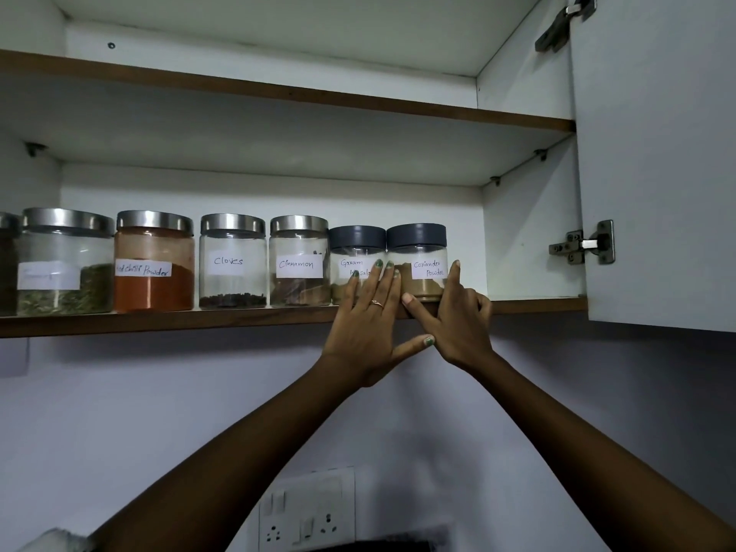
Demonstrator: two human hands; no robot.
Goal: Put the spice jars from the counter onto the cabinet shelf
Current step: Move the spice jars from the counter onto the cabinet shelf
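While lined up on the shelf (239, 318): coriander jar (418, 260) between right fingers (454, 272), left fingers (374, 280) flat.

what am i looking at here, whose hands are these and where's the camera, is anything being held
There is no machine here. One camera worn on a person's head looks up into an open wall cabinet, so the two arms are the wearer's own. On the lower shelf stands a row of labelled spice jars: cloves, cinnamon, garam masala and coriander powder, among others. The left hand, wearing a ring, lies with straight fingers against the garam masala jar. The right hand has thumb and forefinger around the coriander powder jar, which stands on the shelf. Nothing is lifted.
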